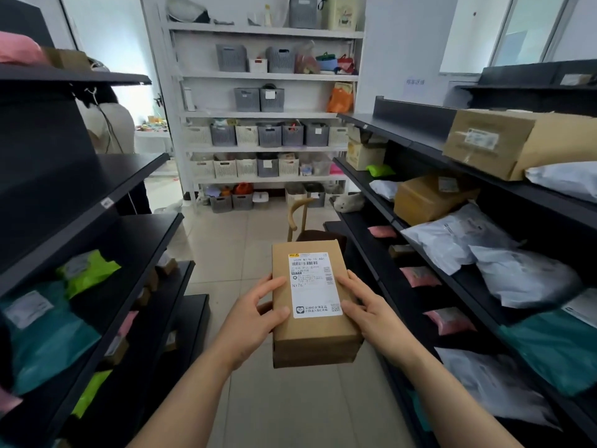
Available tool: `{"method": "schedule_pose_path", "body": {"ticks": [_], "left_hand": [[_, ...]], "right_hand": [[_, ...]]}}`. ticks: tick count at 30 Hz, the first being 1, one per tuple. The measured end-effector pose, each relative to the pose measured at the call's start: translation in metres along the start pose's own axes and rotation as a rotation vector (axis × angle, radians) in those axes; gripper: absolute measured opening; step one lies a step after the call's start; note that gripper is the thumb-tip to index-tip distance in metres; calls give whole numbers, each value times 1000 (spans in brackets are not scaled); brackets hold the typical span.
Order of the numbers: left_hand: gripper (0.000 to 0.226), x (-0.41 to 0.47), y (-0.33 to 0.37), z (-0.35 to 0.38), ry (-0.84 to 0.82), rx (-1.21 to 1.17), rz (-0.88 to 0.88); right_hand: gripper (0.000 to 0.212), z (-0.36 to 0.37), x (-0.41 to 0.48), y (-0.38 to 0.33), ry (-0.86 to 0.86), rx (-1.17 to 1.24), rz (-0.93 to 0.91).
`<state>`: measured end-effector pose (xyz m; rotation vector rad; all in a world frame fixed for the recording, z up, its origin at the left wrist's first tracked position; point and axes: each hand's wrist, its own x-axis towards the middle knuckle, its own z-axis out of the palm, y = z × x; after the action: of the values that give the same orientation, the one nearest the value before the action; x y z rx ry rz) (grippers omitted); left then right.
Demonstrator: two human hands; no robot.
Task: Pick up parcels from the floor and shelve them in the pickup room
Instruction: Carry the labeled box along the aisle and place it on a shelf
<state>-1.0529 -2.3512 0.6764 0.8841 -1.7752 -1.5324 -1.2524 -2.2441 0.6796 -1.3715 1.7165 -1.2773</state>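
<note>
I hold a small brown cardboard parcel (313,331) with a white shipping label on top, at chest height in the aisle between two black shelf units. My left hand (255,315) grips its left side, thumb on the top face. My right hand (365,305) grips the right side, fingers on the label's edge. The black shelf unit on the left (129,240) holds green and teal bags. The black shelf unit on the right (416,137) carries cardboard boxes and grey, pink and teal mailers.
A wooden chair (300,221) stands in the aisle just beyond the parcel. A white rack (268,114) of grey and beige baskets fills the far wall. A person stands behind the left shelving (109,124). The floor is pale tile (226,240).
</note>
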Motion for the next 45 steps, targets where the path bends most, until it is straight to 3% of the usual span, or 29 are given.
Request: {"method": "schedule_pose_path", "body": {"ticks": [12,28,45], "left_hand": [[54,133,-21,-29,5,-29,-31],[52,380,-12,-23,67,-49,16],[53,576,-33,-75,9,9,-14]], "right_hand": [[49,1,137,28,-8,14,54],[48,-75,381,62,-41,-51,-31],[50,-71,574,107,23,-113,18]]}}
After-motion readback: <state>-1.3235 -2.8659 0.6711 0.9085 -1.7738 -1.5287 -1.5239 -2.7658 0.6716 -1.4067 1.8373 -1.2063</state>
